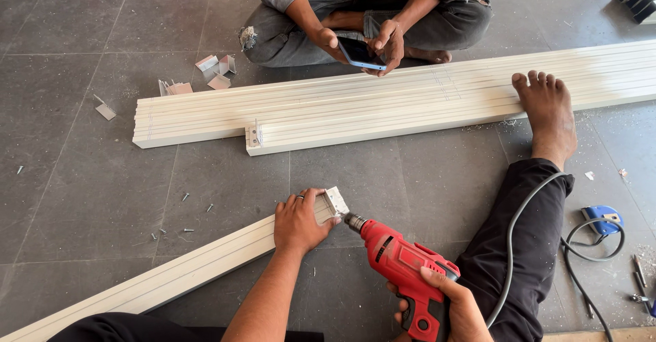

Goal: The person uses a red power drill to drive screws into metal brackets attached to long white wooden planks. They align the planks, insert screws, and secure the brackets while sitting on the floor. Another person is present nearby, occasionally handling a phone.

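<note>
Your left hand (298, 222) is clenched over the end of the long cream-white grooved profile bar (171, 274), pinning it to the grey tiled floor (82, 144). A small metal corner bracket (335, 201) sits on that same end of the bar, just beyond your fingertips. Your right hand (454, 308) is wrapped round the handle of the red corded power drill (403, 263), whose tip touches the bracket at the bar's end. The drill's grey cable (519, 246) runs away from the bar, over your black-trousered right leg (519, 246). Loose screws (184, 212) lie on the floor just beside the bar, on its far side. Further beyond the bar lies a stack of matching cream-white profile lengths (410, 103), with your bare foot (547, 113) resting on it. Behind that stack a second person sits cross-legged, holding a blue phone (361, 55) in both hands. Spare metal brackets (215, 72) lie scattered near the stack's left end.
</note>
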